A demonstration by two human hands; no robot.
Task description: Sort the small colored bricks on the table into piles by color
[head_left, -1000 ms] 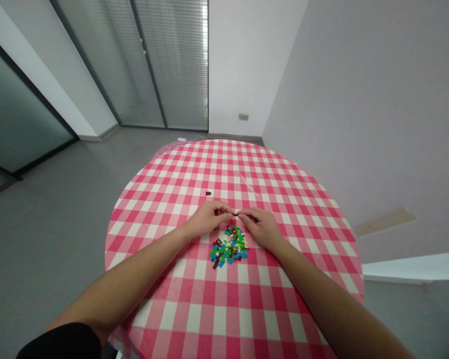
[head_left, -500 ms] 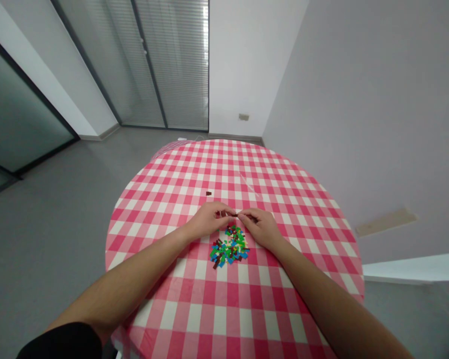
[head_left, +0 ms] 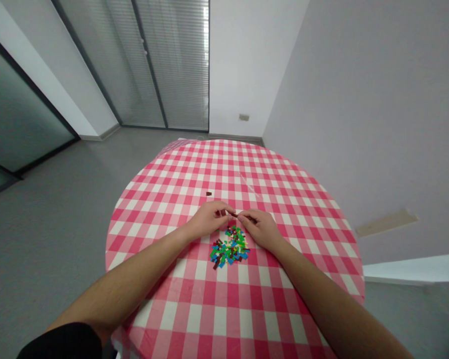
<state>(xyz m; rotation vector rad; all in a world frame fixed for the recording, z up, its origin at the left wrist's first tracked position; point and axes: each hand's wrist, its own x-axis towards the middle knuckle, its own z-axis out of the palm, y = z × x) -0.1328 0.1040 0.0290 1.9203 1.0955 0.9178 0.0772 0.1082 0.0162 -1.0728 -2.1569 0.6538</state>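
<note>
My left hand (head_left: 209, 218) and my right hand (head_left: 260, 227) meet fingertip to fingertip above the middle of the table. Between them a small dark brown piece (head_left: 234, 215) is pinched by the fingers of both hands. Just below my hands lies a loose pile of small building pieces (head_left: 230, 249) in green, blue, dark brown, red, yellow and white. Beyond my left hand, a separate dark brown piece (head_left: 208, 194) lies on the cloth. The fingers hide part of the held piece.
A round table with a pink and white checked cloth (head_left: 232, 314) fills the middle. Behind it stand glass partitions with blinds (head_left: 179, 65). A pale wall (head_left: 377, 109) rises at the right, and grey floor (head_left: 67, 199) shows at the left.
The fingertips have shifted slightly, and more of the dark brown piece shows between my hands. The pile and the separate brown piece have not moved.
</note>
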